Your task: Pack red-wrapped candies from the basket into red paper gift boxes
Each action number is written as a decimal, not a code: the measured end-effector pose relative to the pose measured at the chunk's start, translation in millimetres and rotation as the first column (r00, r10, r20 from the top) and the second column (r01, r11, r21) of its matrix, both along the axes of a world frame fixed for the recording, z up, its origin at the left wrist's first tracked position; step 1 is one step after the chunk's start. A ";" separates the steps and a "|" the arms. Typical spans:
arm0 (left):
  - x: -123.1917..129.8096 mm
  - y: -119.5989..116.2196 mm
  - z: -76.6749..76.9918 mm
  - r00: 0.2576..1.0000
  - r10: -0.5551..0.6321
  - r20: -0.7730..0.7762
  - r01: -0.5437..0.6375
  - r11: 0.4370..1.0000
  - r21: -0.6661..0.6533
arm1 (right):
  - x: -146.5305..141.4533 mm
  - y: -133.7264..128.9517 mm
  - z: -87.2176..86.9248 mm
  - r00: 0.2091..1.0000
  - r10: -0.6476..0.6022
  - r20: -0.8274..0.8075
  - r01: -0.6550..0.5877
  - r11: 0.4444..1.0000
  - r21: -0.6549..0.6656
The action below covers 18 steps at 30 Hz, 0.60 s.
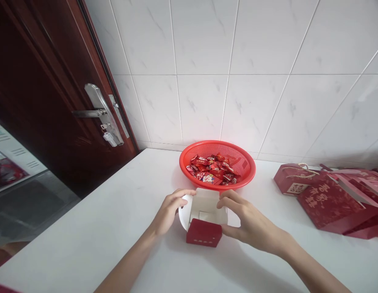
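Note:
A small red gift box [204, 232] with a white inside stands on the white table in front of me, its top flaps spread apart. My left hand [168, 212] grips the white flap on the left side between thumb and fingers. On the other side, my right hand [242, 217] holds the box's right flap and wall, with the thumb near the front corner. Just behind the box is a red plastic basket [248, 173] holding many red-wrapped candies [211, 169].
Several red gift boxes [335, 203] stand and lean at the right, one with a rope handle [301, 170]. A tiled wall [204, 101] rises behind the table [109, 228]. To the left is a dark wooden door [54, 81] with a handle and keys [109, 136].

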<state>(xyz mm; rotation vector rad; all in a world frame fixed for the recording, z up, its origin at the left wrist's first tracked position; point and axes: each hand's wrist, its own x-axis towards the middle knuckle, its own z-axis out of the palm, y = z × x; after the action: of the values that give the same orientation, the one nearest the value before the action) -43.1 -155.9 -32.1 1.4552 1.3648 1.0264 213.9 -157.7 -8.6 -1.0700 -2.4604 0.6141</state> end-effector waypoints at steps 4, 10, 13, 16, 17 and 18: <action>0.7 1.2 -1.4 1.000 -0.025 -0.005 0.025 0.999 -0.022 | 2.3 4.0 -0.2 1.000 0.002 -0.014 -0.003 0.999 -0.046; 0.6 -1.0 -0.6 0.994 -0.099 -0.047 0.098 0.995 -0.022 | 5.5 8.4 -2.0 1.000 0.010 0.005 -0.010 0.997 -0.070; -0.7 -4.6 -0.3 0.981 -0.171 -0.091 0.171 0.985 -0.001 | 8.3 8.3 -0.5 1.000 0.019 0.013 -0.018 0.998 -0.052; -0.6 -8.6 2.0 0.962 -0.219 -0.166 0.230 0.972 0.052 | 10.7 8.9 1.5 0.999 0.049 0.004 -0.049 0.998 -0.034; -0.1 -9.6 2.9 0.958 -0.216 -0.190 0.233 0.970 0.069 | 11.2 9.4 1.8 0.998 0.062 -0.006 -0.062 0.998 -0.030; 0.6 -10.5 3.8 0.956 -0.206 -0.210 0.227 0.970 0.082 | 11.6 10.1 1.9 0.997 0.074 -0.021 -0.075 0.997 -0.026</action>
<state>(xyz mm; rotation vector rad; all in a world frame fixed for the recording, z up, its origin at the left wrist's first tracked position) -42.5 -166.4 -28.3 1.7840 1.2694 0.8391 225.5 -147.6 -6.7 -0.9815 -2.4909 0.6794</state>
